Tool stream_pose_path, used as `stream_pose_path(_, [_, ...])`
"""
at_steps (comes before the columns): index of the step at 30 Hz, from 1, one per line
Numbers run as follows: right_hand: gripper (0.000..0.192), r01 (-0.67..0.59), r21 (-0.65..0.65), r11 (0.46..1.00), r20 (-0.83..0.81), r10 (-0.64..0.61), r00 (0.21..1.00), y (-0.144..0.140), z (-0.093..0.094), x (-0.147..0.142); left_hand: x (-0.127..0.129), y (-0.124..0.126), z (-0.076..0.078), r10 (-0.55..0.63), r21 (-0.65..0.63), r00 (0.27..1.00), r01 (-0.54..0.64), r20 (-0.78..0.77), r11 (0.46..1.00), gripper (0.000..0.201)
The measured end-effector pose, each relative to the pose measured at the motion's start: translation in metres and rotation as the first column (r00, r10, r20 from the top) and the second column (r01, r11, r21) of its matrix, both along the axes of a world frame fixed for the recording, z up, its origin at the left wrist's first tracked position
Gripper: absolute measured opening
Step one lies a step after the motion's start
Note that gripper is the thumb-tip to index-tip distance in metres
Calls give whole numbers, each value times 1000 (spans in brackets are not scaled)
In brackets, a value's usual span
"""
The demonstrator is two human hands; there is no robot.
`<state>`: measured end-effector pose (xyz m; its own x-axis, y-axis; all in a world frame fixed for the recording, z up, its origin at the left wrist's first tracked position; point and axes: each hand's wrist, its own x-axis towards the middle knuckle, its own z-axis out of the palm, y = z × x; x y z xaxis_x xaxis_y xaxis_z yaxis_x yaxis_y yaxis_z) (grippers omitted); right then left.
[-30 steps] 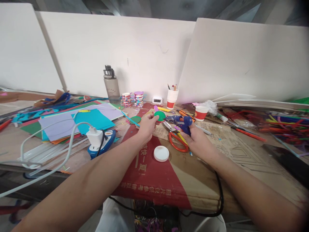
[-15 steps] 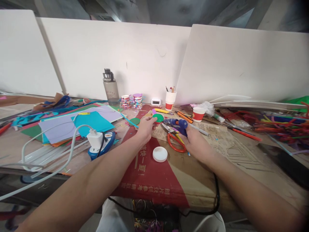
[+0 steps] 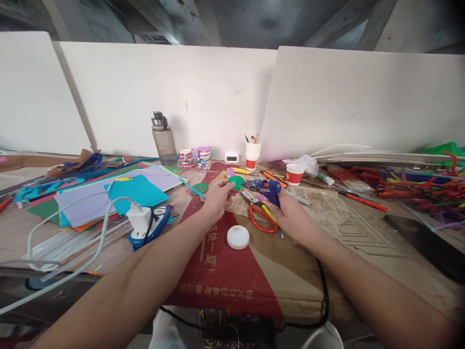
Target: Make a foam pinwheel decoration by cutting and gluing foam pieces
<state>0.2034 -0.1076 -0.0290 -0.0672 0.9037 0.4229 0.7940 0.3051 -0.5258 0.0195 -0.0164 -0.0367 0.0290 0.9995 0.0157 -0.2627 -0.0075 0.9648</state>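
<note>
Head view. Centre of the frame: the left hand [image 3: 215, 198] pinches a green disc [image 3: 237, 183] between its fingertips, just above the cardboard sheet [image 3: 290, 271]. Right of it, the right hand [image 3: 290, 215] is closed around a blue glue gun [image 3: 267, 188] (nozzle pointing at the disc). Red scissors [image 3: 262, 216] lie beneath the gun; a white lid [image 3: 238, 237] lies below centre; a water bottle [image 3: 162, 139] stands upper left of centre.

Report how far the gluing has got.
Done: decorated rings sit stacked by the wall. In hand: left hand holds a green disc; right hand aims the glue gun at it. Left: another green disc lies loose.
</note>
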Motion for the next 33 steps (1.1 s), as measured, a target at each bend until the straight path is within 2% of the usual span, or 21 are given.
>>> stream_pose_path(5, [32, 19, -31, 999, -13, -19, 1000, 0, 1, 1, -1, 0, 2, 11, -10, 1000, -11, 4, 1000, 20])
stream_pose_path(12, [24, 4, 17, 1000, -274, 1, 962, 2, 14, 3, 0, 1, 12, 12, -104, 993, 0, 116, 995, 18])
stream_pose_path(15, [21, 106, -16, 994, -355, -105, 929, 3, 20, 17, 0, 2, 14, 36, -134, 991, -19, 130, 991, 16])
stream_pose_path(18, [24, 232, -68, 970, -393, -239, 888, 1, 23, 50, -2, 3, 13, 41, -135, 989, -21, 144, 991, 15])
stream_pose_path(21, [18, 401, -108, 910, -298, -414, 860, -1, 18, 97, -2, 4, 11, 28, -120, 986, -8, 163, 993, 17])
stream_pose_path(23, [20, 535, -193, 822, -152, -564, 812, 0, 12, 127, -1, 4, 9, 20, -118, 986, 0, 164, 993, 18])
stream_pose_path(24, [24, 600, -238, 764, -11, -619, 785, 2, 9, 139, -1, 4, 9, 14, -119, 987, 5, 159, 993, 18])
stream_pose_path(25, [25, 634, -257, 729, 46, -646, 762, 4, 6, 150, 0, 4, 9, 7, -119, 988, 11, 153, 993, 19])
stream_pose_path(29, [23, 706, -295, 644, 233, -668, 707, 12, 2, 168, 0, 2, 9, 0, -120, 989, 17, 145, 993, 19])
stream_pose_path(33, [22, 756, -277, 593, 443, -620, 648, 10, 13, 167, -1, 2, 11, 17, -125, 987, 3, 160, 992, 16])
